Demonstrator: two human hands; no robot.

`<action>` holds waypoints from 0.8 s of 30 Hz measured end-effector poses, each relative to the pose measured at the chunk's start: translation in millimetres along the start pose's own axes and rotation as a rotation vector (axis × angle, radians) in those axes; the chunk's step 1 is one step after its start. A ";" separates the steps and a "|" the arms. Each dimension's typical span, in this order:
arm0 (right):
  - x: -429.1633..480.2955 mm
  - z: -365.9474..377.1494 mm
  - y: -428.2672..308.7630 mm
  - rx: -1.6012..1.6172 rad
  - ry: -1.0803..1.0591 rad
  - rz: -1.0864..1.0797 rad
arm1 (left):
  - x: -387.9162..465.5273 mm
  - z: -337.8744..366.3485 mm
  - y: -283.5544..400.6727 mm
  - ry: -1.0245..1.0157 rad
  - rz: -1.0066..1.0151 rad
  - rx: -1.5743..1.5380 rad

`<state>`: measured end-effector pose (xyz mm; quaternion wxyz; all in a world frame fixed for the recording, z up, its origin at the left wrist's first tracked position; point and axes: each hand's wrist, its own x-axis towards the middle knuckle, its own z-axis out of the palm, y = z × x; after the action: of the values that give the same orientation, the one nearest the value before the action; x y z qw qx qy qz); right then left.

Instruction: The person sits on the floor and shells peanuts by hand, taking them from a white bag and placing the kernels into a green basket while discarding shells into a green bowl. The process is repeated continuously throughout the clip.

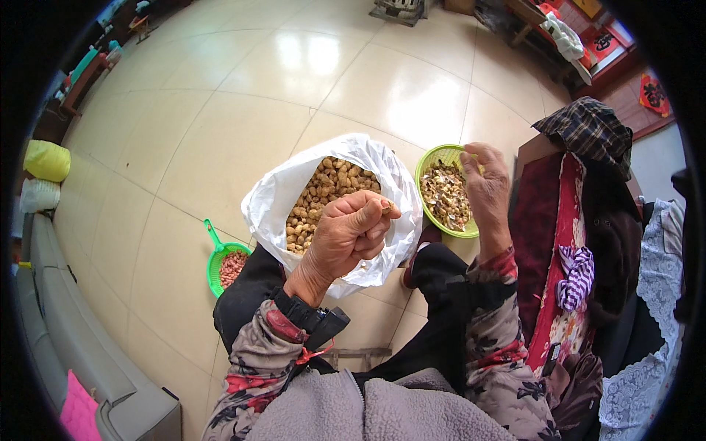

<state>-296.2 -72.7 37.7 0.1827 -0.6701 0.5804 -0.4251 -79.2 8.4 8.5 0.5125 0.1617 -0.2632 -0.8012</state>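
My left hand (350, 229) pinches a peanut (388, 206) between thumb and forefinger, over a white plastic bag (265, 204). Unshelled peanuts (331, 184) fill the bag, which stands between my knees. To the right, my right hand (488, 184) hovers over the edge of a yellow-green plastic basket (469, 231), its fingers loosely bent and apart, with nothing visible in them. Broken peanut shells (444, 193) lie in that basket. Left of my knee sits a green handled strainer (212, 264) holding shelled pink peanuts (233, 267).
A grey sofa (77, 331) with a pink cushion (83, 410) runs along the left. On the right, a seat with a red cover (551, 220) bears clothes, a striped purple cloth (575, 278) and white lace (656, 308). Pale floor tiles (220, 138) stretch ahead.
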 end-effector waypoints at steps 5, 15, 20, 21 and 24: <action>-25.4 19.7 -34.5 0.855 -0.673 0.101 | 2.2 -2.1 -1.3 -0.039 -0.004 -0.072; -39.7 41.6 -44.5 0.512 -0.430 -0.248 | 7.3 1.0 -5.4 0.356 0.083 0.181; -42.9 45.2 -46.2 0.498 -0.418 -0.275 | 4.3 -0.4 -0.3 0.365 0.061 0.118; -43.5 45.3 -46.6 0.494 -0.429 -0.270 | 4.3 -0.5 -0.6 0.370 0.048 0.098; -44.9 46.3 -46.9 0.385 -0.423 -0.320 | 5.1 -1.1 -3.3 0.377 0.052 0.036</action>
<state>-229.2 -30.1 29.8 0.3532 -0.7795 0.3259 -0.4017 -83.2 4.6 5.7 0.5704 0.3112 -0.1811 -0.7382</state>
